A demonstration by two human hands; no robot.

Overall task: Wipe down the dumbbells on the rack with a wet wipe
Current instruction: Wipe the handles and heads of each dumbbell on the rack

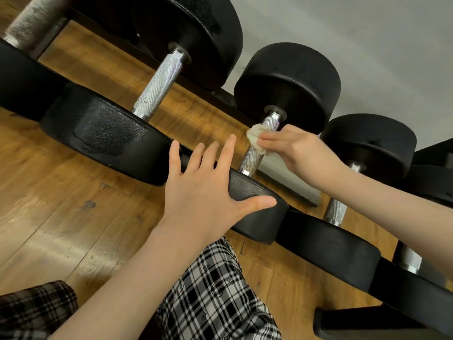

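Note:
Several black dumbbells with knurled steel handles lie in a row on a low black rack (206, 88). My left hand (208, 187) rests flat, fingers spread, on the near head (255, 192) of the middle dumbbell. My right hand (296, 148) holds a crumpled whitish wet wipe (256, 141) wrapped against that dumbbell's steel handle (252, 158), just below its far head (289, 87). My fingers cover part of the wipe.
A bigger dumbbell (157, 92) lies to the left and smaller ones (367, 148) to the right, close together. Wooden floor (61, 217) spreads under and before the rack. A grey wall (367, 33) stands behind. My plaid-trousered legs (215, 295) are at the bottom.

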